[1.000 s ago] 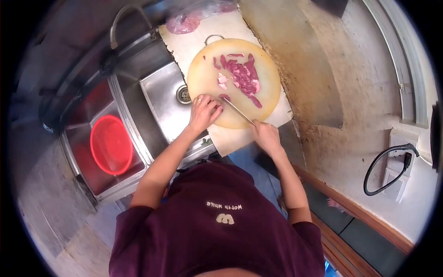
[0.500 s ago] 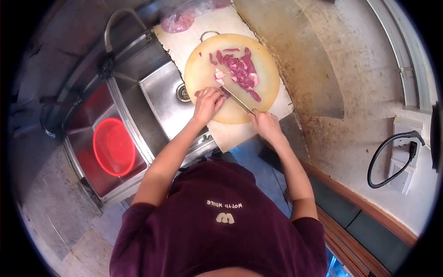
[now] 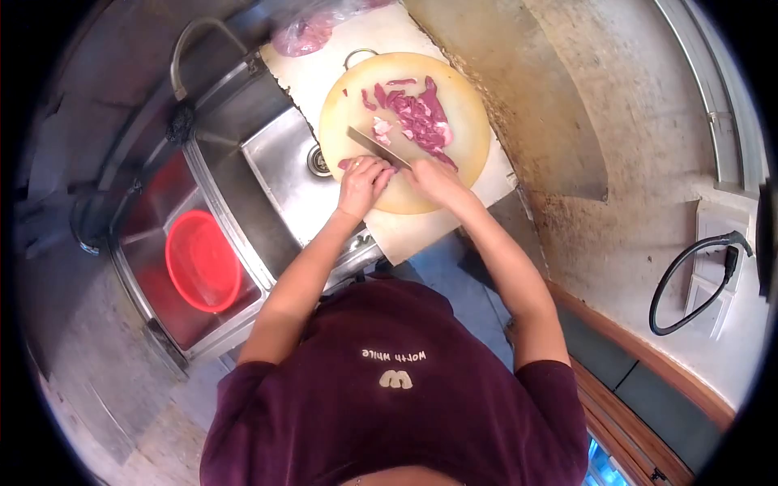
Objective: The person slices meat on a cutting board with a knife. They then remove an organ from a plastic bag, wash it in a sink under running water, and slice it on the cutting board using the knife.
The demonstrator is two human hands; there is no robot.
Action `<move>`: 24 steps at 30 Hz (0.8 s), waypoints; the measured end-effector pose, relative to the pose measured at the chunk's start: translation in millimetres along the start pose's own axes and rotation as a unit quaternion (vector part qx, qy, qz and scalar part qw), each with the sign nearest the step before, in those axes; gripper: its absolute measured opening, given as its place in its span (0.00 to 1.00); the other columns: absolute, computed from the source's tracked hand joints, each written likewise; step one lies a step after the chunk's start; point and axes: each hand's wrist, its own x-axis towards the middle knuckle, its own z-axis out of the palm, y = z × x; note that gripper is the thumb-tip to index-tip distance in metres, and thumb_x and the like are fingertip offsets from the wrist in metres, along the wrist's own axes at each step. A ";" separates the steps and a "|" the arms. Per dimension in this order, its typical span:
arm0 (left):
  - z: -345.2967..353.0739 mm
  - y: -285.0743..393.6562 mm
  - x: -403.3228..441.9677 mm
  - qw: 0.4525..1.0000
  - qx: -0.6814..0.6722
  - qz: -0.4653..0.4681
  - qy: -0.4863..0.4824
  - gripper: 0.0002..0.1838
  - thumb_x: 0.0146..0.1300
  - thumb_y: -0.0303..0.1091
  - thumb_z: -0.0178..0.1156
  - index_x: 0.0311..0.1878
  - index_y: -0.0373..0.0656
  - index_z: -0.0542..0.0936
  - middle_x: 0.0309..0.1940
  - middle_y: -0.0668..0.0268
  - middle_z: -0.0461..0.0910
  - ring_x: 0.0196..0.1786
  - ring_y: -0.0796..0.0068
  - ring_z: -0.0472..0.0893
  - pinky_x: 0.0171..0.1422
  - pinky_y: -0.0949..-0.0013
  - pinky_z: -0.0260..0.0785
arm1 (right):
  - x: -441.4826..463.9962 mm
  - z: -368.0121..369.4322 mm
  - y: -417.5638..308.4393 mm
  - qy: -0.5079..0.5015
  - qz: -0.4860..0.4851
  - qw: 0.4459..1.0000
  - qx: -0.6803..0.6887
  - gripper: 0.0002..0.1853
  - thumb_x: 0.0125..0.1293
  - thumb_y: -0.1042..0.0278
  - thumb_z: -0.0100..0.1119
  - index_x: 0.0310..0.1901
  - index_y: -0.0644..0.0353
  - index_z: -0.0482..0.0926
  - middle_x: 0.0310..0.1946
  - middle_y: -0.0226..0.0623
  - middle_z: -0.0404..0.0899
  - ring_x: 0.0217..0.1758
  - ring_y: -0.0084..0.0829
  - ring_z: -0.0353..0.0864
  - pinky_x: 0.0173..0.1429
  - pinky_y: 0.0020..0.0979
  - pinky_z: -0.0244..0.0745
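Observation:
A round yellowish cutting board (image 3: 340, 105) lies in front of me with a pile of cut red meat (image 3: 417, 117) on its far right part. Small pale scraps (image 3: 381, 127) sit left of the pile. My right hand (image 3: 438, 180) is closed around the handle of a knife (image 3: 377, 147), whose blade points up and left across the board. Close beside the blade, my left hand (image 3: 365, 182) presses with curled fingers on a piece of meat (image 3: 344, 164), mostly hidden under them.
To the left is a steel sink (image 3: 279, 162) with a drain. A red basin (image 3: 203, 263) stands in the farther-left compartment, and a curved faucet (image 3: 180, 61) rises behind. A plastic bag of meat (image 3: 304, 36) lies beyond the board. A stained wall (image 3: 559, 154) borders the right.
My right hand has moved left and forward with the knife, so the blade now reaches farther past my left fingers. My left hand stays on the meat.

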 end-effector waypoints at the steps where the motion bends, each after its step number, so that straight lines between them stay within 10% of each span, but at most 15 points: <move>1: -0.6 0.1 -0.9 1.000 0.005 0.001 -0.002 0.06 0.51 0.26 0.64 0.35 0.41 0.81 0.35 0.63 0.79 0.42 0.62 0.78 0.50 0.63 0.68 | 10.5 -6.6 -14.2 0.003 0.002 1.000 0.022 0.16 0.62 0.62 0.49 0.34 0.68 0.80 0.33 0.57 0.79 0.40 0.53 0.80 0.45 0.49 0.73; 24: -55.2 -11.9 -0.9 0.991 0.016 -0.073 -0.110 0.16 0.53 0.36 0.65 0.44 0.40 0.79 0.43 0.60 0.75 0.46 0.58 0.75 0.53 0.62 0.68 | -71.3 -1.4 17.5 0.058 0.116 0.990 0.052 0.17 0.65 0.54 0.51 0.35 0.62 0.79 0.30 0.52 0.80 0.38 0.51 0.80 0.45 0.48 0.74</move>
